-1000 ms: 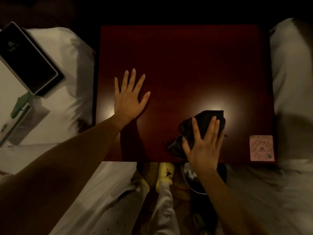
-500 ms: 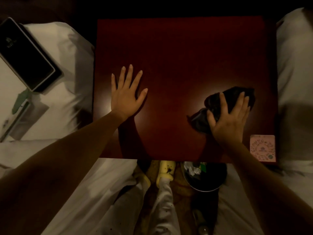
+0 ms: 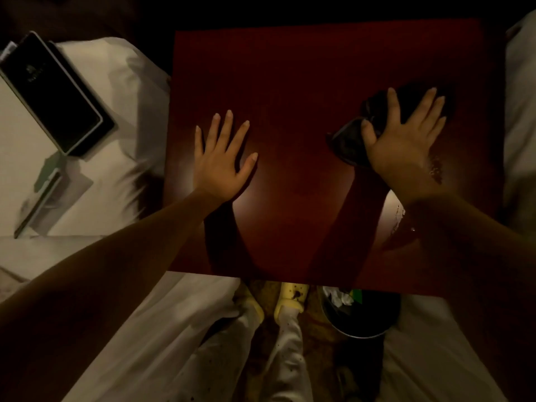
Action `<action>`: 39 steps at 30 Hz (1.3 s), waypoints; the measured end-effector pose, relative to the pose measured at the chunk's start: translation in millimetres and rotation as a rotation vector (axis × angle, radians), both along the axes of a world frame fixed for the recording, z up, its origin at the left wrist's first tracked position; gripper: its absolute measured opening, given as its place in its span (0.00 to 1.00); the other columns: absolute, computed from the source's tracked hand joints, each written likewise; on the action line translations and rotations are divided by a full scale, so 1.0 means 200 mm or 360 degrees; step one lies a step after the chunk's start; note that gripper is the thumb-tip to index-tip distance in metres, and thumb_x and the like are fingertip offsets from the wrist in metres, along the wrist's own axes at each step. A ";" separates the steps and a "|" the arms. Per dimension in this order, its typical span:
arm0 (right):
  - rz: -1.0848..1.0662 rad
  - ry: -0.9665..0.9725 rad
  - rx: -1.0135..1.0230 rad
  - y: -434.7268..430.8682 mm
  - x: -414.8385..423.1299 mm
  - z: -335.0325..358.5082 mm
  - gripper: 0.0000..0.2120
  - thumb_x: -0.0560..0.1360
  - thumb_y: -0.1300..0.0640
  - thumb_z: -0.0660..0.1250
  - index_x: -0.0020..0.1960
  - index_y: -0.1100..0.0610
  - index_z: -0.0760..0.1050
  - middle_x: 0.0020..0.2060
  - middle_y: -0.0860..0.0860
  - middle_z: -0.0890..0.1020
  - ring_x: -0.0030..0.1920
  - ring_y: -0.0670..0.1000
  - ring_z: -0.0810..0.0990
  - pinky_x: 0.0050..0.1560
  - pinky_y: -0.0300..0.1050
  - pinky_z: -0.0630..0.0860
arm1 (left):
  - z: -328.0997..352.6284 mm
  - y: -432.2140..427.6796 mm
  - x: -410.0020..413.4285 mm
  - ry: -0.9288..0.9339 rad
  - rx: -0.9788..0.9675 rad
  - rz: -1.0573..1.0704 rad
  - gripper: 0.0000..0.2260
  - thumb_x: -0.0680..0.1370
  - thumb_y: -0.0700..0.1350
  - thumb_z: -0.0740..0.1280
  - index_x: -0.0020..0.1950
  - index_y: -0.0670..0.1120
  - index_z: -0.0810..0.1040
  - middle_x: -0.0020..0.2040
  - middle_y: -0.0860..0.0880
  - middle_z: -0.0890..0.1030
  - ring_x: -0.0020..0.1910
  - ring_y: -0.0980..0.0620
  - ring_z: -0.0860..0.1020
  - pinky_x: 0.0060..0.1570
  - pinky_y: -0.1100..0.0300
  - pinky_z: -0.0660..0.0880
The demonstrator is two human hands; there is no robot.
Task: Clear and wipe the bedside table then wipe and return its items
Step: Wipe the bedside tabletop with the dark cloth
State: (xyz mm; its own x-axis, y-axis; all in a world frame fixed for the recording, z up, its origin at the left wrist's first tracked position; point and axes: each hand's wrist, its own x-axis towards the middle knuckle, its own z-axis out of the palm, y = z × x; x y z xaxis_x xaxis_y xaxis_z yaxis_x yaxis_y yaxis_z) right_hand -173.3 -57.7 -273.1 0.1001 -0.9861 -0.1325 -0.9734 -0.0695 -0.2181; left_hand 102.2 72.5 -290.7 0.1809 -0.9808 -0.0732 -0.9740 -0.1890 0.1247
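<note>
The dark red bedside table (image 3: 304,82) fills the middle of the view, with nothing but my hands and the cloth on its top. My left hand (image 3: 223,161) lies flat on its left part, fingers spread, holding nothing. My right hand (image 3: 403,137) presses a crumpled black cloth (image 3: 348,140) against the right part of the top, near the right edge. The cloth shows left of and beyond my fingers. The pink card seen earlier at the near right corner is hidden under my right forearm.
On the white bed at left lie a black flat box (image 3: 52,94) and a grey object with a green part (image 3: 43,195). A dark waste bin (image 3: 359,314) with crumpled paper stands on the floor under the table's near edge, beside my yellow slippers (image 3: 290,297). White bedding lies on the right.
My right hand has slid the black cloth from the near middle of the table up and to the right. My left hand has stayed flat in place.
</note>
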 end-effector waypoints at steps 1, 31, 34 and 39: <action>-0.0017 -0.0004 0.0000 0.00 0.01 0.00 0.31 0.76 0.40 0.53 0.76 0.50 0.52 0.74 0.68 0.47 0.75 0.68 0.44 0.73 0.66 0.44 | 0.00 0.00 0.00 -0.0003 -0.0005 -0.0003 0.27 0.78 0.62 0.50 0.76 0.56 0.53 0.79 0.48 0.52 0.78 0.47 0.48 0.73 0.44 0.40; -0.0166 -0.0015 -0.0004 0.38 -0.33 0.02 0.30 0.77 0.40 0.53 0.75 0.50 0.55 0.75 0.67 0.51 0.76 0.65 0.48 0.75 0.63 0.47 | 0.02 -0.02 -0.84 0.0182 0.0075 -0.0297 0.26 0.78 0.61 0.45 0.76 0.56 0.49 0.79 0.49 0.49 0.78 0.47 0.45 0.74 0.38 0.41; -0.0223 0.0013 -0.0002 0.51 -0.40 0.01 0.30 0.77 0.40 0.53 0.75 0.50 0.55 0.75 0.67 0.52 0.76 0.65 0.49 0.75 0.63 0.48 | 0.00 -0.02 -0.90 0.0068 0.0084 -0.0277 0.26 0.79 0.60 0.45 0.76 0.56 0.49 0.79 0.50 0.50 0.78 0.46 0.44 0.73 0.38 0.40; -0.0323 0.0004 0.0042 0.77 -0.41 0.02 0.30 0.76 0.40 0.54 0.75 0.49 0.56 0.74 0.67 0.54 0.75 0.65 0.50 0.74 0.63 0.50 | -0.01 -0.03 -0.90 0.0034 0.0083 -0.0285 0.26 0.79 0.60 0.45 0.76 0.56 0.48 0.79 0.50 0.49 0.78 0.45 0.44 0.73 0.37 0.41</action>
